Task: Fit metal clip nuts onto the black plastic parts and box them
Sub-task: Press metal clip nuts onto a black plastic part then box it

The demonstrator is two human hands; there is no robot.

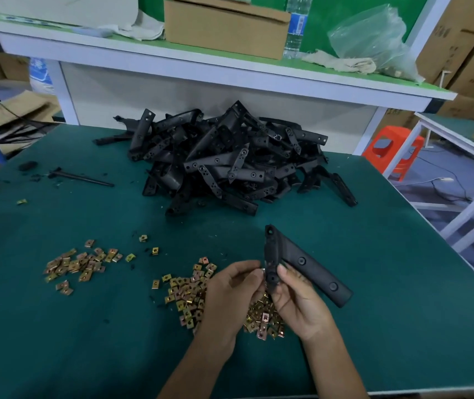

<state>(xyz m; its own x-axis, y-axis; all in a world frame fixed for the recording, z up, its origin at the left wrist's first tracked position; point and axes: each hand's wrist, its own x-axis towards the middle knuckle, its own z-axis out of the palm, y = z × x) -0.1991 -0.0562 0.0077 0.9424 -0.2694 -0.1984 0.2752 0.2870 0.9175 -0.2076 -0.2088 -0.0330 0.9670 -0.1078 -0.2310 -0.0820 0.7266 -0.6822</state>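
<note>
between the fingertips of both hands a black part (307, 266) stands tilted above the table (374, 283), its long arm pointing away to the right. the right hand (296, 300) grips its lower end, thumb and fingers curled round it. the left hand (230, 292) has its fingers bent and pinches a clip nut (262, 271) against the part's left edge; the nut is mostly hidden. under the fingers lies a heap (187, 295) of nuts, and a second scatter (80, 263) lies well left of them. beyond the fingertips rises a pile (224, 162) of parts, with a thin rod (83, 177) to its left. on the shelf behind are a box (224, 27), a bottle (297, 27) whose blue label is too blurred to read, and a bag (374, 38).
</note>
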